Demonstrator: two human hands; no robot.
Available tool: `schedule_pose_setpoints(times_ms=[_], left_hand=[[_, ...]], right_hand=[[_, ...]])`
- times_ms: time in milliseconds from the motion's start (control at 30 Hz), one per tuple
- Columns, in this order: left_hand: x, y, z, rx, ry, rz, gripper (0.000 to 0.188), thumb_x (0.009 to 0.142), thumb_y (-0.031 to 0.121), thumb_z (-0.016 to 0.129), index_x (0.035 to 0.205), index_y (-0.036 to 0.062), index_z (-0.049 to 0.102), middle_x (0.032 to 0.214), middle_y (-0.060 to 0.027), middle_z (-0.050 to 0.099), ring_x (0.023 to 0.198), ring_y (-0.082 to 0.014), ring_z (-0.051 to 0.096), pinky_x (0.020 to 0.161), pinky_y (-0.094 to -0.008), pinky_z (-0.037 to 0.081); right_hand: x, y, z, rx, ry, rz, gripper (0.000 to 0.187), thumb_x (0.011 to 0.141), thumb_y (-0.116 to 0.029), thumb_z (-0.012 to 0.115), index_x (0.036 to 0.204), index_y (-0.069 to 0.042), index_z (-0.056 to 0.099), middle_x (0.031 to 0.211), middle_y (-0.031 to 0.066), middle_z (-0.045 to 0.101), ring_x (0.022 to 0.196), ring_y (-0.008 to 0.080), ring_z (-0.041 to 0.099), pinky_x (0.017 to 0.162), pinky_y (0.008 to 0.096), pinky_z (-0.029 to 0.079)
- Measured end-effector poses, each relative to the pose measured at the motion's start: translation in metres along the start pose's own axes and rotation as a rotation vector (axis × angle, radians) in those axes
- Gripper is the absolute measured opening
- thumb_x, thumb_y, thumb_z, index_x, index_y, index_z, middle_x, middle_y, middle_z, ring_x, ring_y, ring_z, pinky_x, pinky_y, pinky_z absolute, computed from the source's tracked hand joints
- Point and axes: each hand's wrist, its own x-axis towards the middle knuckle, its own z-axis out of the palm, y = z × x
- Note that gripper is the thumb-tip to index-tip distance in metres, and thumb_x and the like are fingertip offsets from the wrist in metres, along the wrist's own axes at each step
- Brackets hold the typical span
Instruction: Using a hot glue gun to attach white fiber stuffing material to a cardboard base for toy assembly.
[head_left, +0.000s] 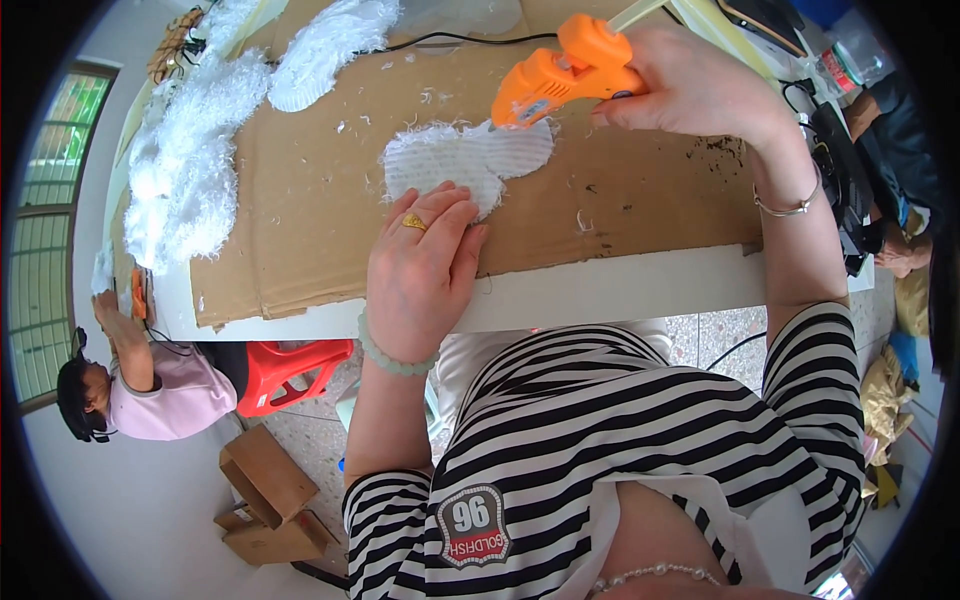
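Note:
A flat white piece of ribbed, frayed-edged fabric lies on a brown cardboard sheet. My left hand rests on its near edge, fingers bent and close together, holding it down; what lies beneath the fingertips is hidden. Above the far right part of the piece, my right hand is closed round an orange hot glue gun. Its nozzle points down left, close to the fabric's far edge; whether it touches, I cannot tell. A pale glue stick sticks out of the gun's back.
Fluffy white fabric pieces are heaped at the left, another at the far side. A black cord crosses the far cardboard. A clear bottle stands far right. A co-worker in pink sits left, near a red stool.

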Motion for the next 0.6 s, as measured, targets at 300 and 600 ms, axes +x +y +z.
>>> schedule_pose_setpoints(times_ms=[300, 600], left_hand=[[0.001, 0.001, 0.000, -0.011, -0.005, 0.002, 0.014, 0.076, 0.000, 0.065, 0.090, 0.0003, 0.062, 0.096, -0.0132, 0.066, 0.098, -0.0313, 0.063, 0.091, -0.0422, 0.046], [0.003, 0.004, 0.000, -0.004, -0.008, -0.005, 0.013, 0.077, 0.000, 0.064, 0.090, 0.0001, 0.062, 0.096, -0.0131, 0.066, 0.098, -0.0307, 0.063, 0.091, -0.0426, 0.046]], right_hand=[[-0.001, 0.008, 0.009, 0.079, 0.081, -0.143, 0.031, 0.076, -0.015, 0.069, 0.100, -0.001, 0.057, 0.070, 0.0090, 0.055, 0.060, 0.0184, 0.050, 0.057, 0.0295, 0.042], [0.002, 0.004, 0.023, 0.061, 0.059, -0.012, 0.033, 0.078, -0.019, 0.068, 0.104, -0.002, 0.056, 0.076, 0.0126, 0.058, 0.067, 0.0247, 0.053, 0.062, 0.0325, 0.043]])
